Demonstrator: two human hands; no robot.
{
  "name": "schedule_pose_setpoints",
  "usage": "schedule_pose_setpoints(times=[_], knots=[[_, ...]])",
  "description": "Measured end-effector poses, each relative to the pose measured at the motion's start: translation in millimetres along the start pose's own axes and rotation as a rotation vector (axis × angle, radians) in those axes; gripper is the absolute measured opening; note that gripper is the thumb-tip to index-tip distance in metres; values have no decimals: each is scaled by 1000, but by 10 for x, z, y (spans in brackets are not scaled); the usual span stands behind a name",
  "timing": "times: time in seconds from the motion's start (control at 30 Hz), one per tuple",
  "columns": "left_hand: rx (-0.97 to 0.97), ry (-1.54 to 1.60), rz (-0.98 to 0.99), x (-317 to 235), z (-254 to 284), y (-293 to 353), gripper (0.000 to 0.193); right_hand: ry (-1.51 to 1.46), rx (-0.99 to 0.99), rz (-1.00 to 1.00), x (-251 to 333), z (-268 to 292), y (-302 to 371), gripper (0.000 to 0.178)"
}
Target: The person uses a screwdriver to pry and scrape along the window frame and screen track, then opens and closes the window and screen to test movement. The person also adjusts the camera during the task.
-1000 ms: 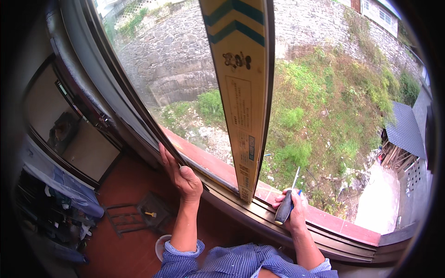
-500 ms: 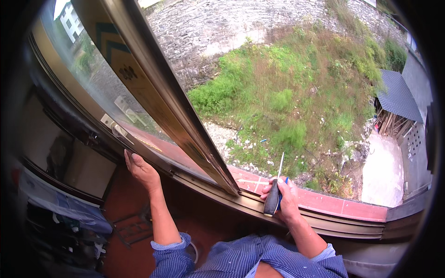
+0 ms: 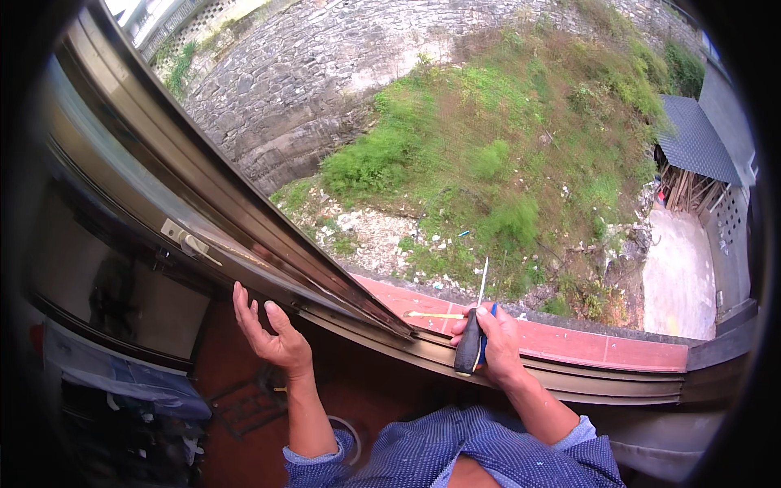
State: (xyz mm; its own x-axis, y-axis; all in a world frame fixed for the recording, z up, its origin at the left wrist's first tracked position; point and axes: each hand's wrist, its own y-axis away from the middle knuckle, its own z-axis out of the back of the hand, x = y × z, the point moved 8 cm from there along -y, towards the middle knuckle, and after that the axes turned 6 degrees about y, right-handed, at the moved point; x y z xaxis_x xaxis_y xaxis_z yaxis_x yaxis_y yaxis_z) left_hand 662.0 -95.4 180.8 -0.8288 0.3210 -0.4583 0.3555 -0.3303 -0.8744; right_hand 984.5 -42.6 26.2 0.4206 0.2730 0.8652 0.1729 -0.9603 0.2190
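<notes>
My right hand (image 3: 498,346) is closed around a screwdriver (image 3: 468,343) with a black handle, its slim metal shaft pointing up and away over the sill. Something blue (image 3: 486,332) shows beside the handle in the same grip, its kind partly hidden. A thin yellow stick-like piece (image 3: 435,315) juts left from the fingers; whether they hold it I cannot tell. My left hand (image 3: 277,335) is open and empty, fingers up and thumb apart, just on the near side of the brown metal window frame. A pale window latch (image 3: 189,241) sits beyond its fingertips.
The window sash (image 3: 268,220) slants across the left, its lower corner on the sliding track (image 3: 553,378). A red tiled ledge (image 3: 586,343) runs outside, above a weedy slope and a stone wall. Clothes or cloth (image 3: 122,370) and a dark metal rack (image 3: 244,403) lie at lower left.
My left hand has moved right and lower in the view, its fingers now more spread. The sash's upper part appears farther left, showing more stone wall. My right hand keeps the screwdriver, shifted slightly left.
</notes>
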Motion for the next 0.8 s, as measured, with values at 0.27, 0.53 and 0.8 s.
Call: schedule_pose_setpoints(times=[0.27,0.53,0.8], knots=[[214,361,-246,-488,-204,131,62,45,-12,17,346,45,234,30],[118,186,-113,-795,-249,144,84,88,-157,-34,453,649,442,31],[22,-20,-117,-822,40,302,74,145,-158,-175,435,570,617,28]])
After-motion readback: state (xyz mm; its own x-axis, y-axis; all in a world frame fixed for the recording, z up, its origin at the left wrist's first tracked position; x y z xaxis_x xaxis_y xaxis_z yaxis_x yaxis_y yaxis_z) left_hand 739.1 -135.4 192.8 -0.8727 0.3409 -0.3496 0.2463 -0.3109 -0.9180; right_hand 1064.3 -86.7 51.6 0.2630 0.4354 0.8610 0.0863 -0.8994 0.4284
